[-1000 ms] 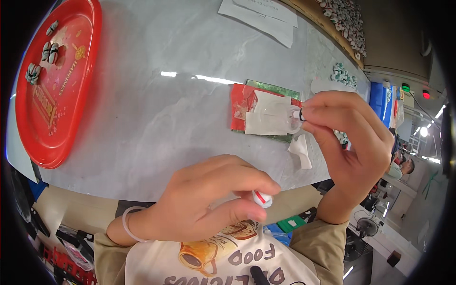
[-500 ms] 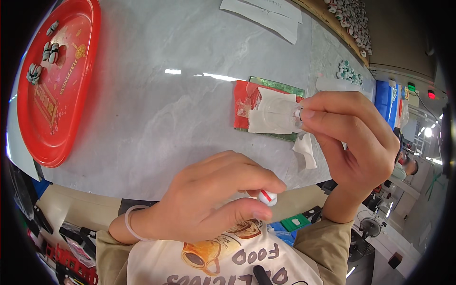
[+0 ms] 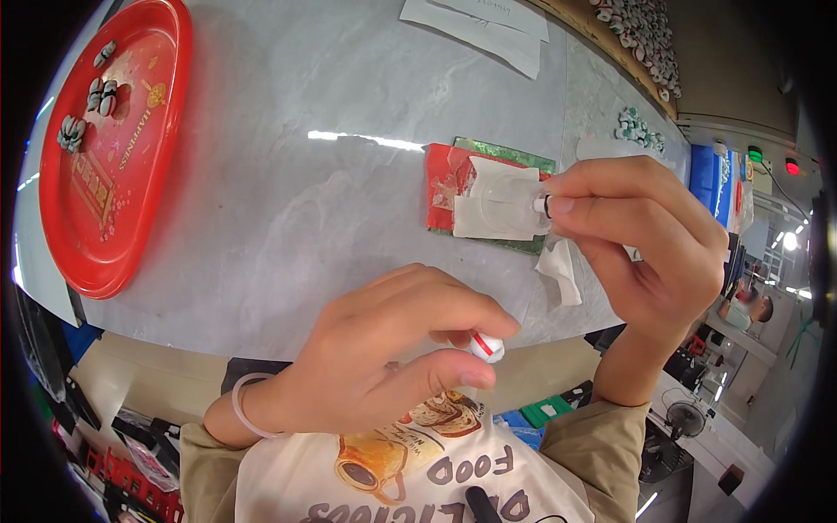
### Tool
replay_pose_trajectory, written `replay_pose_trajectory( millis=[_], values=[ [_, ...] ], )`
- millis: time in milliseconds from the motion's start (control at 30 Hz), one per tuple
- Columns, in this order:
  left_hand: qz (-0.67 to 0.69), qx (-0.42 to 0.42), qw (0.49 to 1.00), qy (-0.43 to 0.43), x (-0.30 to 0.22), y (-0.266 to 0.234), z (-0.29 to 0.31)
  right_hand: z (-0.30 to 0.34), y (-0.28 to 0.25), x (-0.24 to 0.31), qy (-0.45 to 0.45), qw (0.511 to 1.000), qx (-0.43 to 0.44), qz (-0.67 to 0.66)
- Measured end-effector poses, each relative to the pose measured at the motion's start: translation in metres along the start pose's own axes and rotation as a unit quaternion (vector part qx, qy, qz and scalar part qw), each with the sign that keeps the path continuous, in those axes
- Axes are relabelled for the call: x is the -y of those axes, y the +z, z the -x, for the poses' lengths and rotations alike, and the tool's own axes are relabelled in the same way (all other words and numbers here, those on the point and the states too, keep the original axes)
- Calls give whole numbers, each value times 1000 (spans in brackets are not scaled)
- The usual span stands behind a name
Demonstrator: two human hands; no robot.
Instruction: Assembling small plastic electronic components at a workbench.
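Low in the middle, my left hand (image 3: 384, 349) is closed round a small white rounded piece (image 3: 487, 348) with a red stripe, its end showing between thumb and forefinger. My right hand (image 3: 649, 235) pinches a small white-and-black piece (image 3: 542, 206) at the right edge of a layered pad. A clear see-through object (image 3: 514, 193), its kind hard to make out, lies beside those fingertips. Beneath it are white paper (image 3: 479, 220), a red sheet (image 3: 440, 179) and a green board (image 3: 501, 152). The fingers partly hide the pinched piece.
A red oval tray (image 3: 166, 157) at the left holds several small striped pieces (image 3: 103, 96). White paper sheets (image 3: 479, 35) lie at the far edge. Green-and-white pieces (image 3: 639, 131) sit far right, near a large pile (image 3: 641, 39). A crumpled white strip (image 3: 560, 272) lies below the pad.
My left hand has shifted slightly up and left with the striped piece. The right hand stays at the pad, its pinched piece showing more of its dark band. The whole view has shifted slightly.
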State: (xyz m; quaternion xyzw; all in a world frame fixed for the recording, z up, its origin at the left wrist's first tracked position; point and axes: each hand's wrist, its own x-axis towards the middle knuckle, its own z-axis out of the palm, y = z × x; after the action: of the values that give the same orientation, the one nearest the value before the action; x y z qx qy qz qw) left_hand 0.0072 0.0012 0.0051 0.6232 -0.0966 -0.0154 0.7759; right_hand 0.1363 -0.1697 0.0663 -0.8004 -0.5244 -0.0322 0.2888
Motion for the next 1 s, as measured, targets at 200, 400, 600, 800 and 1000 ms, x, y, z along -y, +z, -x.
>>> replay_pose_trajectory(
  millis=[200,400,600,800,1000],
  values=[
    [38,-1,999,-33,-1,0,0,14,-16,0,22,997,-55,-48],
    [76,-21,997,-20,5,3,3,32,-10,15,46,971,-135,-191],
    [137,-70,988,11,8,5,6,31,1,34,53,954,-54,-289],
    [128,-72,989,-12,3,4,3,32,14,48,72,967,-97,-223],
    [107,-82,991,-4,3,6,4,31,20,48,61,970,-110,-210]
  ],
)
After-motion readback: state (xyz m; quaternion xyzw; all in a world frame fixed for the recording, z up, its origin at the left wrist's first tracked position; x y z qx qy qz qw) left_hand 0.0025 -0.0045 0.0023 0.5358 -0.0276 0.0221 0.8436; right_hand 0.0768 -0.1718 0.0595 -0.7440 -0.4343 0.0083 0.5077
